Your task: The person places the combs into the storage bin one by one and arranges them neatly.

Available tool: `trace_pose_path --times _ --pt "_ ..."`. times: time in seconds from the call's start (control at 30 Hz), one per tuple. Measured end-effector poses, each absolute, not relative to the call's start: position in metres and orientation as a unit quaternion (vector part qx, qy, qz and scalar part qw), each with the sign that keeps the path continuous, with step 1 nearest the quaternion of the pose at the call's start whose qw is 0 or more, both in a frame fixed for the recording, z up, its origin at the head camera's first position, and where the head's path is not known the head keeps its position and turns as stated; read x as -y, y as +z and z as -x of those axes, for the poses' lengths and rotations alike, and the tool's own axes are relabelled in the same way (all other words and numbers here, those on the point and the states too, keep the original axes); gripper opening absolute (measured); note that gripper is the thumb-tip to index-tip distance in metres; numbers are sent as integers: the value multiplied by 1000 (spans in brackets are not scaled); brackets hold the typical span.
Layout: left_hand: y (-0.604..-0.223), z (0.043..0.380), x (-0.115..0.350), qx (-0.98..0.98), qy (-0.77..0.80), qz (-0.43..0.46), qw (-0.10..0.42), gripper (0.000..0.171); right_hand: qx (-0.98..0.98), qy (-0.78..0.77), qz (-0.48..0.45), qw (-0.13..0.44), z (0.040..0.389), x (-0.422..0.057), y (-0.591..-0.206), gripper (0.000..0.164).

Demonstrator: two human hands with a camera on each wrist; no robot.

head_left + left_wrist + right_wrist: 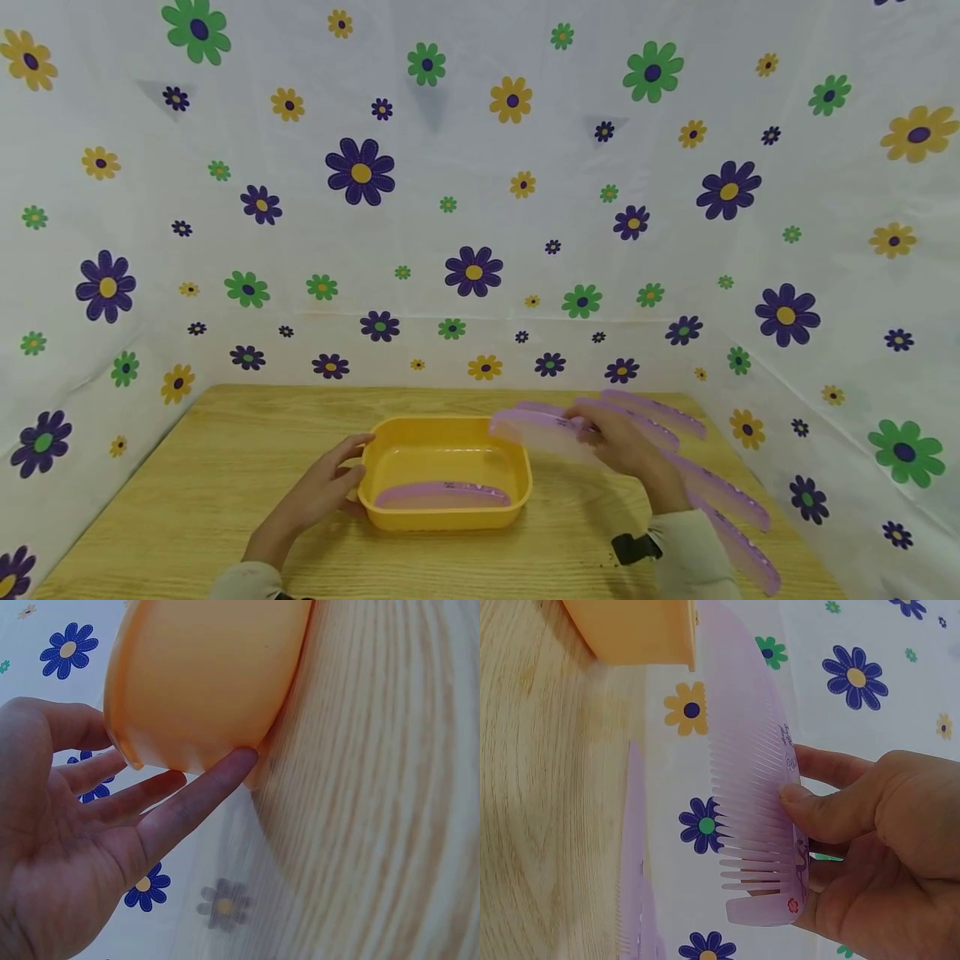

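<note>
**Right hand [615, 437] pinches a comb [525, 425] at the tub's [442, 521] back corner**

The gripped comb's far end overlaps the tub's right rim in the head view; whether they touch, I cannot tell. Thumb and fingers press along its spine, near the middle, teeth exposed. The left hand [330, 483] is spread moderately, its fingertips against the tub's left end, outside the wall. Inside, a second comb [442, 494] lies along the front side, leaving room behind it.

More loose combs [720, 483] fan out on the bench [195, 483] to the right, taking up space toward its right edge. A broad stretch of wood shows left of the tub. A narrower strip runs behind it, up to the flowered sheet [562, 175].
</note>
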State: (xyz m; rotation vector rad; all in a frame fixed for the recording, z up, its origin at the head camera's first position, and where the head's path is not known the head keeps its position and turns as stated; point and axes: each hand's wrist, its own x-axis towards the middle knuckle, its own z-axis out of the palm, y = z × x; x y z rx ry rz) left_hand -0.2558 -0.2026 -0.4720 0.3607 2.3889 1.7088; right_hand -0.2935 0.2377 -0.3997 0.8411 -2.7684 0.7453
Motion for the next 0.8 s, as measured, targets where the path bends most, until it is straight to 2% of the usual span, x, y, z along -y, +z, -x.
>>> trace_pose_path --times 0.33,0.8 --pt "-473 256 204 -802 577 -124 92 47 932 239 -271 26 294 -223 -392 35" --pt "-473 255 204 -800 578 -134 90 48 945 197 -261 1 303 -205 -387 35"
